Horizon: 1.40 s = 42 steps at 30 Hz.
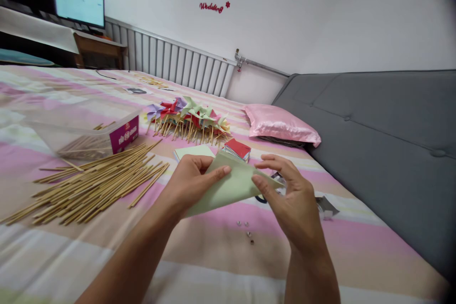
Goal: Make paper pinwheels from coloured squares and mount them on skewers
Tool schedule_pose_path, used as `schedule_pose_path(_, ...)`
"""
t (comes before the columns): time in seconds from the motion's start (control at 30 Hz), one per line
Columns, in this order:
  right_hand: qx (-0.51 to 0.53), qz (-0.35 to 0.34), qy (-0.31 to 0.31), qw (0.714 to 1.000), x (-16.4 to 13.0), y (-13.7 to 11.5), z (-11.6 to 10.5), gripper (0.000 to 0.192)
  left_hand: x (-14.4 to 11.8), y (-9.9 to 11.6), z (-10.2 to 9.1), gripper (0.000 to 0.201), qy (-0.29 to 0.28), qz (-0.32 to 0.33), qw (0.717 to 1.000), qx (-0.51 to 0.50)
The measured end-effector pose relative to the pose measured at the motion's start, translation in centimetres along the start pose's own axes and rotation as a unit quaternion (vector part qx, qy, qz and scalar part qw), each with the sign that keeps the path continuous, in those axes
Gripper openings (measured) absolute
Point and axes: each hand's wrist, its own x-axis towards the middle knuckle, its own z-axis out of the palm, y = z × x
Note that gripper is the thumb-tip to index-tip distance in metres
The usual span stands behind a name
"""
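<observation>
Two hands grip one pale green folded paper sheet (231, 187) above the striped bed (213, 266). Left of sheet: loose bamboo sticks (92, 185). Left hand (190, 183) fingers pinch its left edge; right hand (288, 194) fingers pinch its right edge.

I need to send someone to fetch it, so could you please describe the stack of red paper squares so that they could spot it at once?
On the striped bed, look just in front of the row of finished pinwheels. The red paper stack lies there, right of a pale green sheet lying flat. It is the only red pile.
</observation>
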Motion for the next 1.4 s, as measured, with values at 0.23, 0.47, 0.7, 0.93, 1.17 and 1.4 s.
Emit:
schedule_pose_path(0.23, -0.062, -0.024, -0.042, 0.997, -0.1, -0.7, 0.0, 0.009, -0.2, 0.0, 1.0, 0.03, -0.046, -0.009, 0.998, 0.041)
schedule_pose_path(0.47, -0.066, 0.035, -0.061, 0.995, -0.2, -0.6, -0.1, 0.01, -0.2, 0.0, 1.3, 0.03, -0.066, -0.013, 0.996, 0.05)
schedule_pose_path(0.7, -0.054, 0.06, -0.058, 0.995, -0.1, -0.5, 0.0, 0.011, -0.2, -0.2, 1.3, 0.032, -0.066, -0.003, 0.995, 0.068)
schedule_pose_path(0.93, -0.011, 0.092, -0.076, 0.993, -0.2, -0.4, -0.1, 0.01, -0.2, -0.4, 1.4, 0.034, -0.088, 0.032, 0.992, 0.083)
schedule_pose_path(1.17, 0.031, 0.124, -0.116, 0.985, -0.3, -0.1, 0.0, 0.017, -0.3, -0.5, 1.5, 0.038, -0.095, 0.043, 0.989, 0.101)
schedule_pose_path(1.4, 0.037, 0.14, -0.121, 0.982, -0.3, -0.4, 0.0, 0.019, -0.3, -0.5, 1.5, 0.039, -0.114, 0.046, 0.987, 0.106)
